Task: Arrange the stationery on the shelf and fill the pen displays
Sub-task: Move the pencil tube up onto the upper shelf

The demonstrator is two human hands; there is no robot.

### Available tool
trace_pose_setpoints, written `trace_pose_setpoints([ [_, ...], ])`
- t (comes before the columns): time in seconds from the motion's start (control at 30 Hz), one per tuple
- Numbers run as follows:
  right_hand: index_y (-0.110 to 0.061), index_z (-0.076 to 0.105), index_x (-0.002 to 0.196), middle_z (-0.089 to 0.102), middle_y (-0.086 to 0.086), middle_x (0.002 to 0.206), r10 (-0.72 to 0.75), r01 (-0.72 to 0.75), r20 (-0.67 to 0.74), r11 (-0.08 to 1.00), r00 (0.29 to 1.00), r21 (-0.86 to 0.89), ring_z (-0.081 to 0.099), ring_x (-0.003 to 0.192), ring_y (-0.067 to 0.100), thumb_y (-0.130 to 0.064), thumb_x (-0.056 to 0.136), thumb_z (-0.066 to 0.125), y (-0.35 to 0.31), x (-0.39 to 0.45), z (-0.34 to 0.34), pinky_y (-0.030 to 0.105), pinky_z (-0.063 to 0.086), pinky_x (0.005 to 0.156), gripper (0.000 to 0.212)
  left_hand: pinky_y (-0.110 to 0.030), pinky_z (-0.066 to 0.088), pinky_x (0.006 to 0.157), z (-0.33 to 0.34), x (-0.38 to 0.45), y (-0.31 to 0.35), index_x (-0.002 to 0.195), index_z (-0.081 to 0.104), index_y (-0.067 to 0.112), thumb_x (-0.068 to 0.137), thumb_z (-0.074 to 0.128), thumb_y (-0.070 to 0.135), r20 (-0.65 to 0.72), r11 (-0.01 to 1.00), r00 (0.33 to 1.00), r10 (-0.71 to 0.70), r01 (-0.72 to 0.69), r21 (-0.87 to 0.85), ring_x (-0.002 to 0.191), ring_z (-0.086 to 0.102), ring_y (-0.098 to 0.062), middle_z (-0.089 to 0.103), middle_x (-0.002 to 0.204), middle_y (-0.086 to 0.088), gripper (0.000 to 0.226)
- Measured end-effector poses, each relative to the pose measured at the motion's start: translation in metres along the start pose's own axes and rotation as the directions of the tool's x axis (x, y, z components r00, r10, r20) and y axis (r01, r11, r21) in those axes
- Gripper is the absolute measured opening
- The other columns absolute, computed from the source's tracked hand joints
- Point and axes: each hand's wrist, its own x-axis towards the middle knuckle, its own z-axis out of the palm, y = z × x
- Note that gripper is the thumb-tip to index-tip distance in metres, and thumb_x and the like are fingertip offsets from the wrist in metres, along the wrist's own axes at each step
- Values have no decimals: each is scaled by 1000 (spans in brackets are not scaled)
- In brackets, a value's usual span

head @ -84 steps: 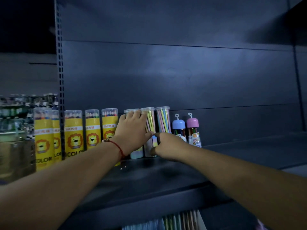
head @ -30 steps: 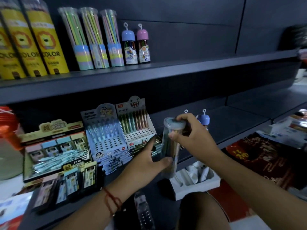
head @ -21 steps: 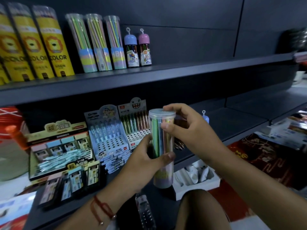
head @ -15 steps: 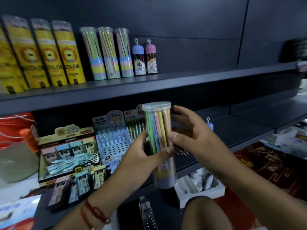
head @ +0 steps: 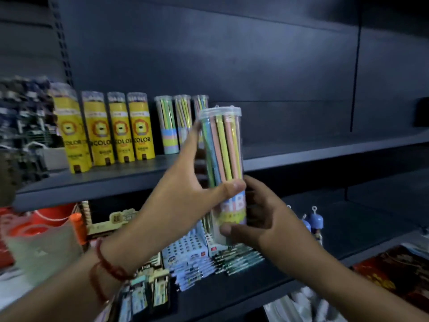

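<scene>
Clear pencil tube [head: 224, 159], upright, gripped by left hand [head: 185, 189] at mid-body and right hand [head: 262, 219] at base, before upper shelf [head: 325, 154].

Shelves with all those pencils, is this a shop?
Probably a stationery shop. Yellow colour-pencil tubes stand in a row on a dark metal shelf, pen display boxes sit below, and both hands hold another clear pencil tube.

Four yellow lion-print tubes [head: 118, 129] stand on the upper shelf [head: 301, 156], and three clear tubes of pastel pencils [head: 168, 126] beside them. A fourth clear pencil tube [head: 222, 145] is held by two hands, left hand [head: 183, 189] and right hand [head: 267, 219]. Two blue-capped bottles [head: 314, 223] stand on the lower shelf
</scene>
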Motion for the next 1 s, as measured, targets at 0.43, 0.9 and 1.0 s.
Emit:
trace_pose_setpoints([
  [0.43, -33, 53, 133, 69, -7, 111, -88, 100, 56, 962, 995, -253, 72, 93, 15, -21, 78, 83, -43, 142, 11, 45, 57, 90, 63, -38, 51, 91, -103, 105, 4, 145, 8, 52, 71, 78, 58, -100, 908, 986, 136, -84, 410, 108, 61, -7, 59, 128, 12, 102],
  [0.9, -19, 35, 150, 55, 1, 140, 195, -130, 27, 746, 980, -653, 56, 122, 20, -40, 79, 81, 0, 266, 21, 27, 44, 88, 87, -47, 36, 108, -96, 199, -90, 151, 9, 21, 74, 59, 76, -87, 380, 989, 121, 35, 924, 131, 40, -32, 46, 141, -11, 107],
  [1.0, -15, 41, 145, 58, 3, 135, 228, -142, 33, 707, 973, -693, 58, 120, 20, -37, 83, 78, 2, 283, 29, 27, 45, 93, 75, -53, 25, 114, -97, 215, -108, 152, 9, 16, 74, 50, 82, -84, 235, 988, 129, 52, 971, 138, 31, -35, 41, 145, -11, 111],
])
